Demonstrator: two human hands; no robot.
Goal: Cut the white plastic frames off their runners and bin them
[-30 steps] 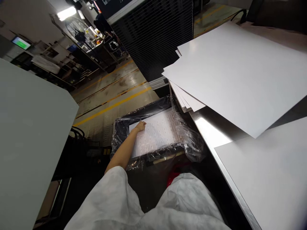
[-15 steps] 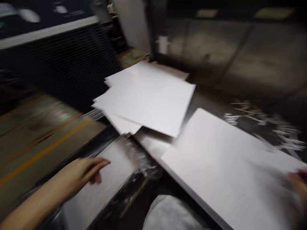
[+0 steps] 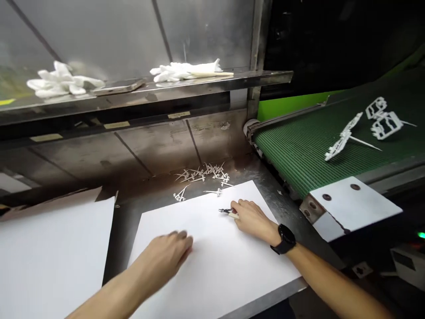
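Note:
A large white sheet (image 3: 212,266) lies on the dark metal table. Over its left half is my left hand (image 3: 169,250), its fingers curled and their tips hidden from view. My right hand (image 3: 250,217), with a black watch on the wrist, rests near the sheet's upper right part. Its fingers are closed round small cutters (image 3: 227,211), whose dark jaws point left. Just beyond the sheet's far edge lie several thin white plastic sprues (image 3: 199,173).
More white sheets (image 3: 56,248) lie at the left. White gloves (image 3: 63,82) and a phone (image 3: 121,87) are on a metal shelf (image 3: 245,79) at the back. White plastic frames (image 3: 387,125) sit on the green conveyor belt (image 3: 292,150) at the right.
The view has swung right, bringing the conveyor and shelf into sight. Both hands are now over one white sheet, and the cutters show in my right hand.

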